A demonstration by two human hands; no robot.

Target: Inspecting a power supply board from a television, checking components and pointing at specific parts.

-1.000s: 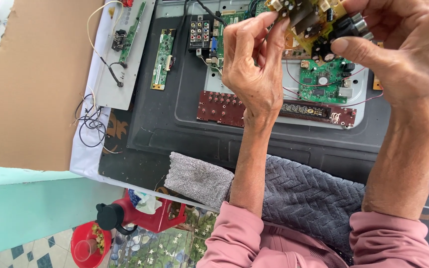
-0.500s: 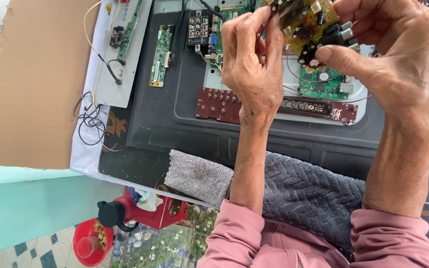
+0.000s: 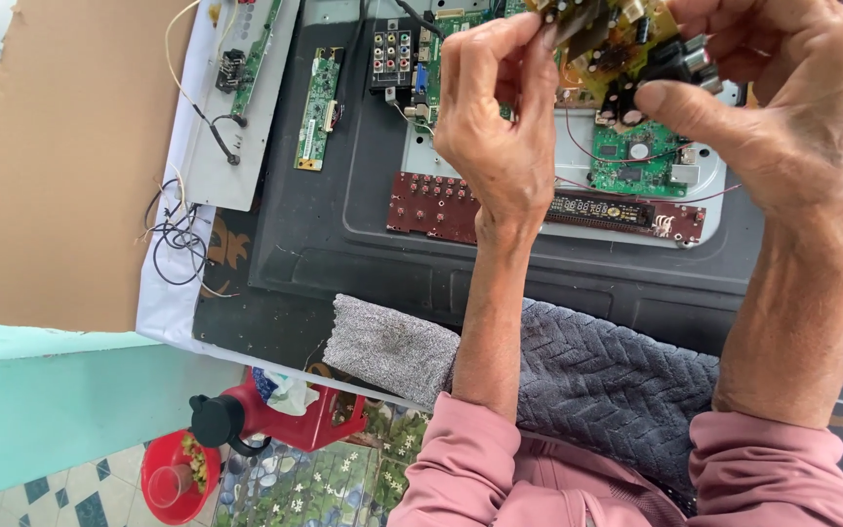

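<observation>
I'm holding a small board [image 3: 609, 39] at 12 o'clock, above the table [image 3: 304, 263]. Left hand [image 3: 500, 127] pinching its edge, right hand [image 3: 782, 107] gripping the other side. Seems light, stiff, fragile; edges are safest.

flat brown cardboard sheet [image 3: 60, 156] at far left, opened dark flat-screen panel back [image 3: 324, 263] lying beside it on table
</observation>
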